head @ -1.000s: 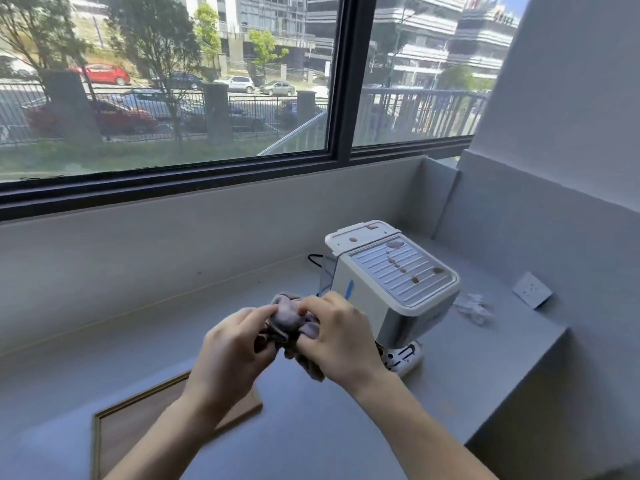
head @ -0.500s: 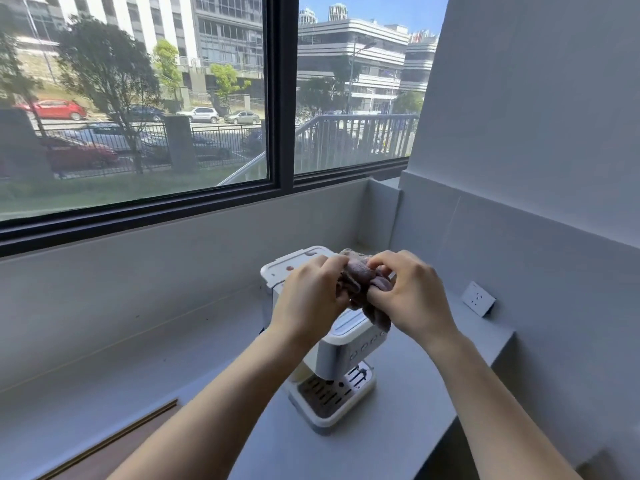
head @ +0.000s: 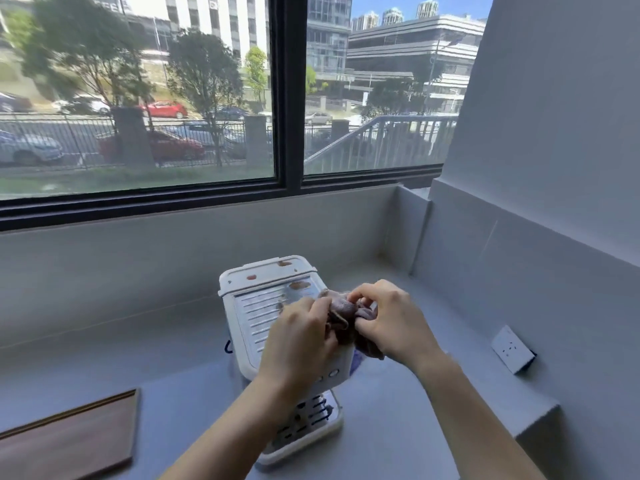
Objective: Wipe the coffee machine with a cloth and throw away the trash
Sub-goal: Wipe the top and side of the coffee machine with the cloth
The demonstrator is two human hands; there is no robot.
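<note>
coffee machine (head: 256, 317): white, standing on the grey desk (head: 145, 355) below the window, a little right of centre; its ribbed top plate faces up and carries several brown spots, most plainly along the far edge and the far lid.
cloth (head: 341, 315): dark, bunched into a wad, held above the right part of the machine's top plate; whether it touches the plate cannot be told.
left hand (head: 298, 344): closed on the left side of the cloth, fingers curled into the folds.
right hand (head: 391, 320): pinching the right side of the cloth between thumb and fingertips; a tail of fabric hangs below it.
step in hand: judged to be readying the cloth, gathering or refolding it over the machine, with wiping about to begin; the spots on the top are not yet wiped away.
next move: calls for pressing the wad flat on the plate and drawing it along the ribs, then reaching the far lid where the spots sit; one hand may need to steady the body.
trash: none visible here; that part of the task looks undone.
other items: brown board (head: 69, 438) at near left on the desk; wall socket (head: 512, 348) at right.
</note>
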